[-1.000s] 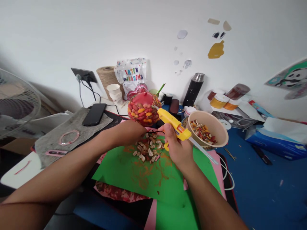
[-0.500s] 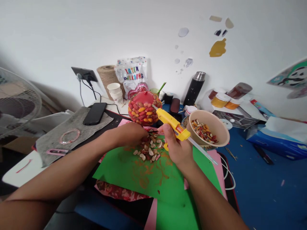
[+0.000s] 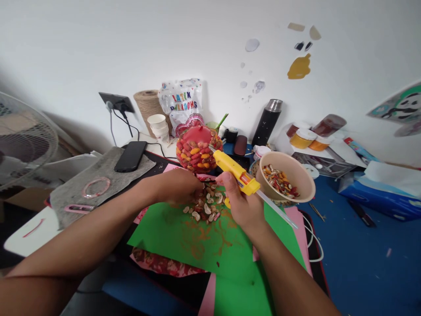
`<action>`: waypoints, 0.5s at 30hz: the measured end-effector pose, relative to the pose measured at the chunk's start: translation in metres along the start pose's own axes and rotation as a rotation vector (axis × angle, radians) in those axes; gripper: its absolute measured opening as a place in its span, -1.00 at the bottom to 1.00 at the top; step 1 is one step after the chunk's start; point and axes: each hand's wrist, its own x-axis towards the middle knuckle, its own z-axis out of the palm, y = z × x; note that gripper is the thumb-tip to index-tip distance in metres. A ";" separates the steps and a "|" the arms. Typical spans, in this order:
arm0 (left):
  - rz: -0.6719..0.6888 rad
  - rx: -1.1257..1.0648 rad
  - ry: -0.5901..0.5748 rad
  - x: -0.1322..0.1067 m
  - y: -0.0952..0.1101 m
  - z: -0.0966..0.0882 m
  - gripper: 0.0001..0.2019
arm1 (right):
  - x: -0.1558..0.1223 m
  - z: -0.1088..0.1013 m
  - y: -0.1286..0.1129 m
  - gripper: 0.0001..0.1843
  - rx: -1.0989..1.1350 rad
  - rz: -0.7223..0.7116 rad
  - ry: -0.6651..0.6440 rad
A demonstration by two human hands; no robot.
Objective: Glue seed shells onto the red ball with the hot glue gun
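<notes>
Shells (image 3: 194,156), oval, red-and-orange, around round red rubbery balloon (image 3: 197,133); crown bare, apparently unfinished. Yellow plastic glue gun (image 3: 232,166) gripped in right hand (image 3: 246,204); left hand (image 3: 179,186) beside curved brown nutshells (image 3: 207,208), hold impossible to tell.

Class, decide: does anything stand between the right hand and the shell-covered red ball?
Only the yellow glue gun that the right hand holds, its nozzle overlapping the ball in this view; nothing else visible intervenes.

Left grip (image 3: 184,185), right grip (image 3: 245,204) bare; forearms (image 3: 105,229) uncovered past wrist.

A black phone (image 3: 130,156) lies on grey cloth (image 3: 72,188).
</notes>
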 end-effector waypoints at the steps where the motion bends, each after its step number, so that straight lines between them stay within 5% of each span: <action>1: 0.004 0.019 -0.041 0.001 0.001 0.000 -0.90 | 0.000 0.000 0.001 -0.43 -0.003 -0.010 -0.001; 5: -0.012 0.043 -0.085 0.002 0.004 -0.003 -0.89 | 0.000 0.000 0.002 -0.45 0.028 -0.006 0.008; 9: -0.027 -0.038 0.098 -0.001 0.007 -0.013 -0.94 | -0.001 0.001 0.000 -0.42 0.106 0.063 0.035; 12: -0.038 -0.344 0.295 -0.002 0.014 -0.016 -0.89 | -0.001 0.002 -0.001 -0.38 0.148 0.081 0.064; 15: -0.010 -0.835 0.310 0.002 0.019 -0.011 -0.86 | 0.000 0.002 -0.002 -0.36 0.174 0.093 0.102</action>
